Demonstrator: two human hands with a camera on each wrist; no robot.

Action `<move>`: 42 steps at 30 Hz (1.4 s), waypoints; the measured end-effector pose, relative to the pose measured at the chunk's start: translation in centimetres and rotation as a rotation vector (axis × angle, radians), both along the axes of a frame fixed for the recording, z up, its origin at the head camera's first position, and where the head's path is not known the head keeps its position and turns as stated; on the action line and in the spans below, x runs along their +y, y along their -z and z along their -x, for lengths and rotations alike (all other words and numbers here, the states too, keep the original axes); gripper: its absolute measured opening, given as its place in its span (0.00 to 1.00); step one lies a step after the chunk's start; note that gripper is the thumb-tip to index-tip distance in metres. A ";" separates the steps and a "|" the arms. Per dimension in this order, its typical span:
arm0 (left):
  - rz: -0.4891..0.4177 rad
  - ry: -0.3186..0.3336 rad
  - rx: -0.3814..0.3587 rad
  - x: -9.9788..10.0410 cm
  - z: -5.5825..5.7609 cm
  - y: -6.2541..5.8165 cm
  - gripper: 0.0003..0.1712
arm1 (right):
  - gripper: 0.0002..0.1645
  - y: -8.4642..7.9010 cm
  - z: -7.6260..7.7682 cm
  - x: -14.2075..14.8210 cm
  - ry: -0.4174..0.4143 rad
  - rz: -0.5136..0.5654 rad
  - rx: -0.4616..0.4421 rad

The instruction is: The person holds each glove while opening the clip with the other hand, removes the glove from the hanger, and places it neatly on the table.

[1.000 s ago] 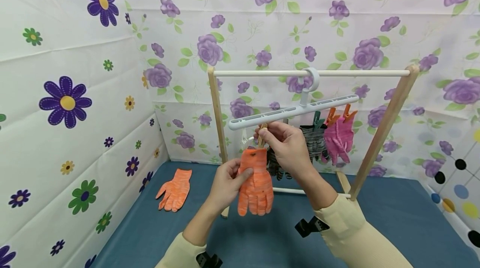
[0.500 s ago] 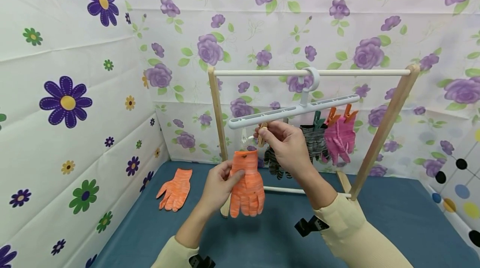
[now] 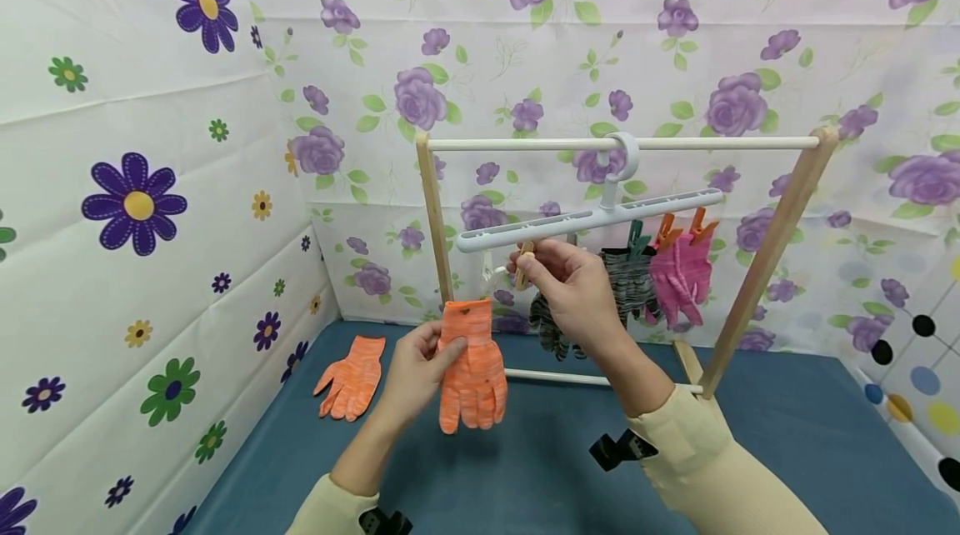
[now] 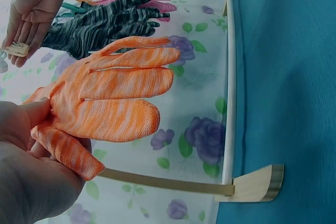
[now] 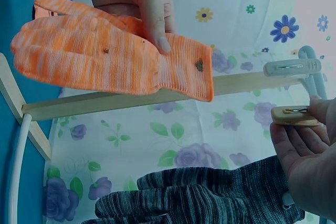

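Note:
An orange knit glove [image 3: 474,368] hangs fingers down from my left hand [image 3: 411,370], which pinches it near the cuff, thumb in front. Up and to the right, my right hand [image 3: 576,293] pinches a beige clothespin [image 5: 286,115] just under the pale grey hanger [image 3: 555,227]. A gap separates this clothespin from the glove's cuff. Beside it, a white clothespin [image 5: 291,67] hangs at the hanger's left end. A second orange glove [image 3: 352,378] lies flat on the blue surface at left.
The hanger hooks over the white top bar [image 3: 510,145] of a rack with wooden posts [image 3: 780,243]. Black-and-grey gloves [image 3: 628,278] hang behind my right hand, one by a green clothespin [image 3: 637,240]. Pink gloves [image 3: 681,277] hang farther right from orange clothespins [image 3: 701,225].
My left hand has moved left with the orange glove, away from the beige clothespin. My right hand has stayed at the clothespin. The hanger's left end has risen slightly.

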State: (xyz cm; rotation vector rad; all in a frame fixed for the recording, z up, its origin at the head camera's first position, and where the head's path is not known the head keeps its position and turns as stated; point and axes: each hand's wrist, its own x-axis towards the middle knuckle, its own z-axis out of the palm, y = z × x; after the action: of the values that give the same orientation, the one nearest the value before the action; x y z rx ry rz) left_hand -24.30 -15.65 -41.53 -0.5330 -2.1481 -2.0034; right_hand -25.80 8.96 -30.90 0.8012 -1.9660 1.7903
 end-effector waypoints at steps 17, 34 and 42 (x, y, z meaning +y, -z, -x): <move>0.029 -0.066 -0.006 -2.3 0.6 0.5 0.18 | 0.17 -0.3 -0.3 -0.1 0.001 0.012 -0.022; 0.076 -0.186 -0.022 -5.8 1.9 0.9 0.21 | 0.20 -0.2 -0.3 -0.1 0.016 0.007 -0.025; 0.081 -0.219 -0.084 -7.7 3.0 1.4 0.20 | 0.23 0.1 -0.2 0.1 0.029 -0.017 -0.010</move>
State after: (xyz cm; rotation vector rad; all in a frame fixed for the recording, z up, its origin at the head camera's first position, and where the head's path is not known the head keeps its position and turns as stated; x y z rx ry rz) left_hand -27.33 -23.32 -42.88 -0.2145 -2.2339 -1.8594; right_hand -25.61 9.03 -31.02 0.7669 -1.9912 1.7664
